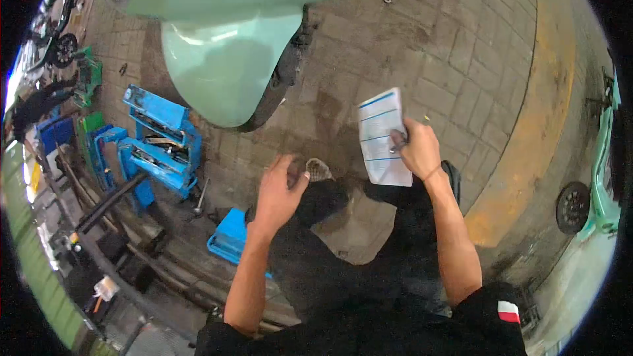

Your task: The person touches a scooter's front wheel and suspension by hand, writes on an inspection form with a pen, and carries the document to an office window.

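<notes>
Right hand (421,147) gripped white paper (381,137) at three o'clock; left hand (280,191), loosely half-open, hung near knee (328,199). Blue toolbox (158,108) sat at nine, green fender (227,69) at eleven.

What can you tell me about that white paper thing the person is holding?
The white paper looks like a small sheet or booklet, with blue bands across it and finer print too blurred to read. It is held up, slightly tilted, above the paving. The right hand grips its right edge, thumb on the face. Whether its lower end touches the dark trousers is unclear.
</notes>
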`<state>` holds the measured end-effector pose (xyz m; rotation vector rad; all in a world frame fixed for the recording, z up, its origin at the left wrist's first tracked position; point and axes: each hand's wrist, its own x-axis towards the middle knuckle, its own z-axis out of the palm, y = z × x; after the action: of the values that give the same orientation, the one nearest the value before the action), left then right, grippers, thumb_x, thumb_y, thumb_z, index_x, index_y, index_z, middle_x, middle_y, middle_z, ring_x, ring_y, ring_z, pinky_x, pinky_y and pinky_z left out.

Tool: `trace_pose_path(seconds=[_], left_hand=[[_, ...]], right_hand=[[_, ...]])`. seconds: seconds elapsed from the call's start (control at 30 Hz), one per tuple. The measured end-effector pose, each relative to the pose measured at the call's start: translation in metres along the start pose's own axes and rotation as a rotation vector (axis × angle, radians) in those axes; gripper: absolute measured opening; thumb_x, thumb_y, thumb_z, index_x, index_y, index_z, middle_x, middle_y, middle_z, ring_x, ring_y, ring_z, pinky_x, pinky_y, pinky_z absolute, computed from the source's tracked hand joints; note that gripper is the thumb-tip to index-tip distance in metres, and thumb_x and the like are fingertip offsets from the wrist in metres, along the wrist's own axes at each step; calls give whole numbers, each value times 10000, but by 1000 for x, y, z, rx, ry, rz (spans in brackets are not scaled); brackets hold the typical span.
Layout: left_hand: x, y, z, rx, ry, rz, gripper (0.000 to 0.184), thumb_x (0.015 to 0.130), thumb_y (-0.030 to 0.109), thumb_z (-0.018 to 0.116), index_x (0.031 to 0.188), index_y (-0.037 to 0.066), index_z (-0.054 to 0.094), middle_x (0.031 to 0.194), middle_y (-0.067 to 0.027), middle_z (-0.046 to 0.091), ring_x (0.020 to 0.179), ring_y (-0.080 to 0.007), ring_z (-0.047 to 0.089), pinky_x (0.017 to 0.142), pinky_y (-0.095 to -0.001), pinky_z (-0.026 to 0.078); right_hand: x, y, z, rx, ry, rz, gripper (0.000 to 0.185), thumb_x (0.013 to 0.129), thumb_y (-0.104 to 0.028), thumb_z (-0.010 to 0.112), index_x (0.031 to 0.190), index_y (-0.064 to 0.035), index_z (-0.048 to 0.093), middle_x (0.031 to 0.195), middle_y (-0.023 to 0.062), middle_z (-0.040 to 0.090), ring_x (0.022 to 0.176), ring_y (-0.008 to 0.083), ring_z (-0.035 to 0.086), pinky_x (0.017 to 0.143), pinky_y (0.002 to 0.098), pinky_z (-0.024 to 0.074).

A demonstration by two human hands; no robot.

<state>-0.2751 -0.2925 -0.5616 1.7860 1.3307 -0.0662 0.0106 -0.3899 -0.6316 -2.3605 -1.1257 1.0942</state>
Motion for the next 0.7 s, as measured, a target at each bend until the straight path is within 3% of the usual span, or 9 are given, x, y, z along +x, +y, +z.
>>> trace_pose_path(seconds=[0.13, 0.17, 0.2, 0.27, 0.37, 0.47, 0.57, 0.67, 0.7], left_hand=[[57, -83, 35, 243, 76, 23, 429, 942, 219, 683, 1283, -26, 594, 1200, -262, 648, 1068, -450, 631, 932, -493, 502], [68, -105, 42, 128, 21, -102, 465, 961, 276, 683, 1305, -22, 588, 1237, -272, 642, 1106, -449, 622, 974, -491, 489], [74, -120, 44, 129, 34, -95, 465, 961, 276, 683, 1305, -22, 588, 1237, -272, 642, 1106, -449, 622, 974, -491, 489], [69, -140, 41, 179, 110, -153, 490, 969, 319, 698, 1315, -11, 591, 1265, -265, 640, 1128, -429, 624, 974, -485, 494], [48, -168, 13, 298, 211, -235, 505, 975, 336, 705, 1343, 9, 595, 1228, -216, 670, 1077, -362, 645, 934, -446, 511], [29, -165, -20, 169, 465, -247, 438, 1002, 275, 673, 1358, 29, 606, 1150, -122, 685, 1006, -252, 640, 889, -375, 511], [9, -168, -44, 157, 658, -258, 382, 1031, 244, 615, 1349, 33, 614, 1134, -86, 666, 1022, -196, 606, 898, -325, 487], [-12, -171, -54, 216, 545, -203, 393, 1027, 237, 609, 1356, 21, 606, 1173, -98, 666, 1020, -173, 600, 888, -300, 486], [-13, -170, -62, 155, 422, -281, 437, 993, 194, 652, 1380, 2, 583, 1234, -102, 651, 1043, -173, 598, 918, -306, 488]], right_hand=[[67, 22, 95, -216, -19, -233, 204, 863, -146, 694, 996, 9, 702, 872, 274, 708, 874, 476, 695, 762, 521, 550], [81, 26, 115, -295, -17, -289, 183, 844, -139, 683, 973, -9, 703, 863, 279, 707, 876, 471, 706, 770, 529, 560], [89, 17, 125, -296, -6, -299, 183, 844, -139, 683, 973, -9, 703, 863, 279, 707, 876, 471, 706, 770, 529, 560], [89, 0, 125, -407, -182, -297, 171, 815, -115, 680, 959, -25, 699, 862, 256, 711, 848, 444, 719, 760, 522, 568], [80, 2, 132, -358, 33, -551, 224, 768, -128, 719, 972, -40, 686, 836, 235, 700, 795, 443, 706, 730, 521, 565], [61, -11, 119, -268, -73, -490, 249, 750, -137, 740, 974, -43, 684, 825, 231, 690, 802, 449, 702, 716, 532, 556], [30, -20, 100, -267, -130, -445, 232, 765, -130, 749, 968, -38, 683, 813, 259, 683, 805, 464, 690, 704, 547, 544], [26, -28, 90, -138, 12, -371, 194, 802, -124, 746, 961, -32, 683, 800, 284, 672, 811, 481, 677, 701, 553, 536], [24, -30, 89, -58, 140, -348, 160, 837, -121, 732, 955, -27, 680, 803, 298, 664, 826, 497, 664, 696, 568, 520]])
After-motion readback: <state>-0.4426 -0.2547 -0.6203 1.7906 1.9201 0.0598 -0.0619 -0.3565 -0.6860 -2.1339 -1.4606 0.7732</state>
